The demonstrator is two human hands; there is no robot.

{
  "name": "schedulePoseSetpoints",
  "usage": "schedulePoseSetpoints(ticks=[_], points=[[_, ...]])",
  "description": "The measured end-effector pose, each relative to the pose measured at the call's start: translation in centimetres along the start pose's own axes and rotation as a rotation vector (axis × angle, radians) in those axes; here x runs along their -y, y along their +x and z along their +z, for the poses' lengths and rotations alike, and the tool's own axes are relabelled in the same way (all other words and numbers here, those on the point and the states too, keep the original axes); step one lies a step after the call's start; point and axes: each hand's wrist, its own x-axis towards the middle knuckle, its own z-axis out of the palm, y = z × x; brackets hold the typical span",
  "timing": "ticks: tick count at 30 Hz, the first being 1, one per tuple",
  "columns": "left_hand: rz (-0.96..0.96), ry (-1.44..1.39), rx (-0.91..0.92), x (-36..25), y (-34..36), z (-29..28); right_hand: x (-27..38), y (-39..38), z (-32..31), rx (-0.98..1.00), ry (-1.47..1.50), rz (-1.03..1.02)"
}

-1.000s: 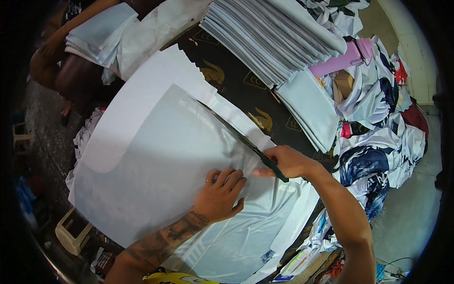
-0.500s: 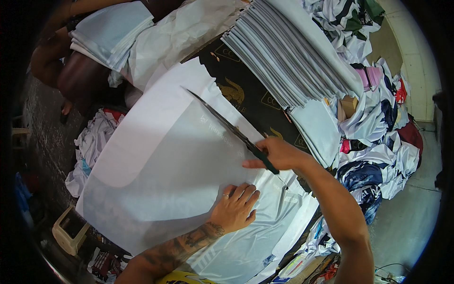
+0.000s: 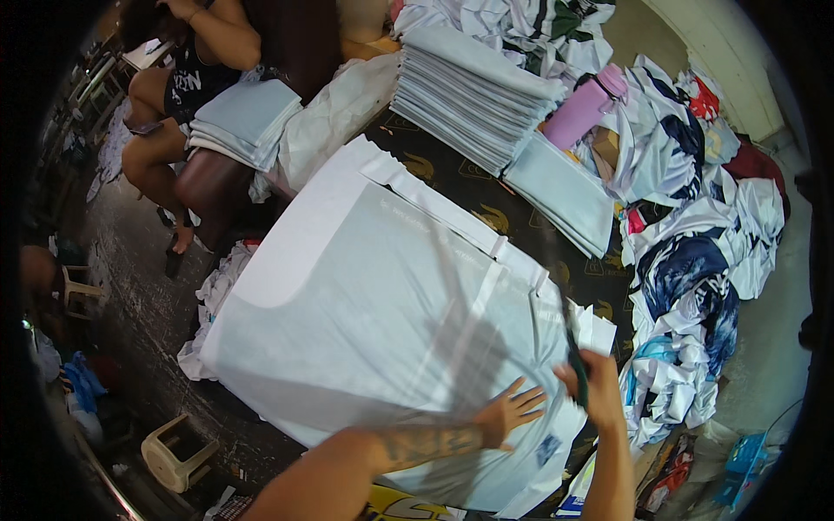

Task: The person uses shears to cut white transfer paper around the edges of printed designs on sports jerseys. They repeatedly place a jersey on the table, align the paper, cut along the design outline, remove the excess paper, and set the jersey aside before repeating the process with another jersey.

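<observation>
A large sheet of light grey fabric with white margins (image 3: 365, 295) lies spread before me. My left hand (image 3: 514, 415) rests flat on its right part, fingers spread. At the fabric's right edge, my right hand (image 3: 599, 386) is closed around the dark handles of long scissors (image 3: 576, 360). Their blades point away from me and are smeared by motion. Along the far right edge, the white margin shows a cut strip lying slightly apart.
Beyond the fabric stand a tall stack of folded grey cloth (image 3: 473, 100) and a lower one (image 3: 560, 191), beside a pink bottle (image 3: 586, 108). Crumpled garments (image 3: 686, 269) heap at right. Another person (image 3: 204, 82) sits at far left near folded cloth (image 3: 248, 122). A plastic stool (image 3: 178, 451) stands lower left.
My right hand has drawn the scissors back from over the fabric to its right edge. My left hand has shifted right across the sheet. The view has shifted, showing the seated person and bottle more fully.
</observation>
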Motion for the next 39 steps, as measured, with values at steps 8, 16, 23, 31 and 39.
schedulePoseSetpoints(ticks=[8, 16, 23, 31, 39], points=[[-0.068, 0.100, -0.598, -0.9, 14.3, -0.2, -17.4, -27.5, 5.1, -0.333, 0.452, 0.363], [-0.985, 0.421, -0.607, -3.0, -23.0, 1.1, -23.8, -40.8, 14.9, -0.141, 0.415, 0.145], [-1.842, -0.128, -1.596, -6.3, -35.2, 5.8, -24.0, -42.6, 15.2, 0.281, 0.328, 0.330], [-0.966, -1.957, -1.267, -11.6, -33.4, 13.7, -24.7, -43.2, 20.6, 0.881, 0.158, 0.272], [-1.109, -1.799, -0.966, -16.9, -36.9, 9.5, -13.8, -40.2, 31.7, 0.729, 0.352, 0.094]])
